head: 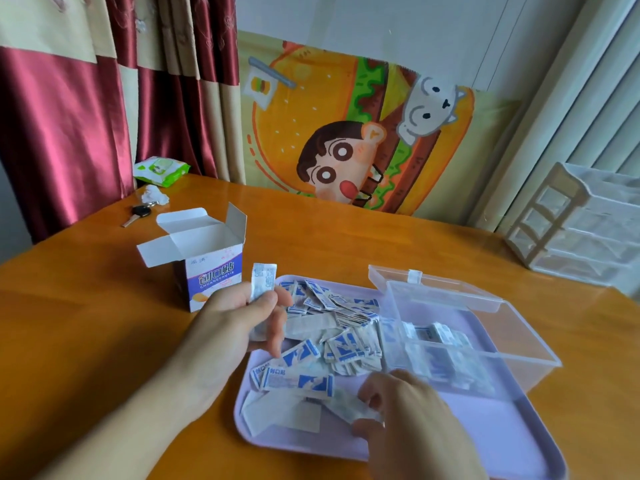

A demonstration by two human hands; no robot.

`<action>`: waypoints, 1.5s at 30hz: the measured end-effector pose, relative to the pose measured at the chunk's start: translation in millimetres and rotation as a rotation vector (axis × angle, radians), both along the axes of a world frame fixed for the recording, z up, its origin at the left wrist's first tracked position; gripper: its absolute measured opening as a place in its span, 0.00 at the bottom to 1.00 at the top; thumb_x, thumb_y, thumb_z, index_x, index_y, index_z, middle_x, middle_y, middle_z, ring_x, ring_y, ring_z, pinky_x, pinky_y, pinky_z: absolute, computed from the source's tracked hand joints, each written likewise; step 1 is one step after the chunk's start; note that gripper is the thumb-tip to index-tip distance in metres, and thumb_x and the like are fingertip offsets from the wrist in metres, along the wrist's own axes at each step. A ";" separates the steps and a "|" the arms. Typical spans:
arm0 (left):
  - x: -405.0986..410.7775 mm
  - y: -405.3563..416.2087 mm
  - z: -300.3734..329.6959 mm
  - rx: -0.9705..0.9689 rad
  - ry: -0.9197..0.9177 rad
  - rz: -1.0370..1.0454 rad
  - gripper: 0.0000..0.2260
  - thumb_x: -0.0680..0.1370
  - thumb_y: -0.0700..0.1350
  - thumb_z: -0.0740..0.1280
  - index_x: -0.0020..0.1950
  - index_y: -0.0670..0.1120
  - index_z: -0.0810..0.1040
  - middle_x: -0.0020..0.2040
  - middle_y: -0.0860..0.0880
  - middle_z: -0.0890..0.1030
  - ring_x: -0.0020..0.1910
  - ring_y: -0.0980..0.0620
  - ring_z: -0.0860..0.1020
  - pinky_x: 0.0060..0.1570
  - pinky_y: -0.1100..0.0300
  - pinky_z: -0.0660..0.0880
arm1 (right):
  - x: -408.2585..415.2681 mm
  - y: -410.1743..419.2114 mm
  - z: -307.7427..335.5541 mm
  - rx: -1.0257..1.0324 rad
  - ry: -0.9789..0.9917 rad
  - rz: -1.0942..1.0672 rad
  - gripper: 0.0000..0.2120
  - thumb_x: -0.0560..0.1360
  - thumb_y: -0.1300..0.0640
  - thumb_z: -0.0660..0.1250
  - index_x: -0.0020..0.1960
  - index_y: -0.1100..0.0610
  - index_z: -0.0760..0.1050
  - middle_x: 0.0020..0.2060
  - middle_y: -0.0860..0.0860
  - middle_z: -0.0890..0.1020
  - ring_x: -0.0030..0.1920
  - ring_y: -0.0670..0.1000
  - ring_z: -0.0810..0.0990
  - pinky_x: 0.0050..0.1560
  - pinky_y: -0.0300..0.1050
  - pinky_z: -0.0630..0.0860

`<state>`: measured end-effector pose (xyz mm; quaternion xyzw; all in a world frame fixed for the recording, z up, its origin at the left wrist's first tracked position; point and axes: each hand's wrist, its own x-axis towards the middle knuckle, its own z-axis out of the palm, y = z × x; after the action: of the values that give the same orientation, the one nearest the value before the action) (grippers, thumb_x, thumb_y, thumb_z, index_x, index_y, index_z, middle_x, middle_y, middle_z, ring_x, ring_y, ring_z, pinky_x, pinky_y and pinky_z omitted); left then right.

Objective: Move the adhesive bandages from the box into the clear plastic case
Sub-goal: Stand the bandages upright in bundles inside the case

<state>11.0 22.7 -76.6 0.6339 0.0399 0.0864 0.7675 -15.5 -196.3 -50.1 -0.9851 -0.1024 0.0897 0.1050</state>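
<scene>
paper bandage stack (264, 278) stands upright in left hand (239, 320)

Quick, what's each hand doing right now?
Left hand: grips a small stack of bandages.
Right hand: pinches one bandage over the tray.

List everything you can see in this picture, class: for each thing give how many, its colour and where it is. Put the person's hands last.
box: one, white and blue, open, upright on table, left of tray
bandages: many, white and blue, heaped on tray; some inside case
case: one, clear, lid open, on tray's right side
tray: one, lilac, on table
table: one, orange-brown wood
key: one, black head, far left of table
wipes packet: one, green and white, table's far edge
drawer unit: one, pale, right
left hand: holds a bandage stack
right hand: pinches one bandage
</scene>
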 end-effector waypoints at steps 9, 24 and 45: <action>-0.5 0.2 0.6 0.045 -0.011 -0.045 0.16 0.85 0.38 0.59 0.44 0.45 0.83 0.33 0.42 0.76 0.28 0.45 0.75 0.34 0.51 0.76 | 0.1 -12.5 6.5 0.127 -0.004 -0.068 0.05 0.71 0.55 0.71 0.42 0.50 0.74 0.44 0.46 0.77 0.44 0.45 0.76 0.45 0.37 0.73; -16.4 -14.2 12.8 0.025 -0.071 -0.229 0.14 0.75 0.54 0.73 0.38 0.44 0.81 0.32 0.45 0.72 0.29 0.48 0.71 0.32 0.56 0.71 | 25.2 12.8 36.2 1.053 0.054 -0.050 0.12 0.77 0.61 0.73 0.36 0.63 0.78 0.28 0.62 0.82 0.26 0.52 0.73 0.30 0.41 0.71; -11.7 -17.0 13.9 0.155 -0.118 0.087 0.13 0.75 0.46 0.77 0.31 0.47 0.83 0.24 0.47 0.71 0.27 0.49 0.67 0.28 0.62 0.64 | 46.4 47.2 -9.2 1.430 0.168 -0.053 0.14 0.77 0.66 0.72 0.33 0.60 0.81 0.28 0.62 0.80 0.29 0.57 0.76 0.26 0.46 0.72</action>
<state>-0.6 5.7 -62.7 0.6829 0.0153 0.1599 0.7126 30.9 -149.2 -59.3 -0.6672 -0.1038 0.0735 0.7339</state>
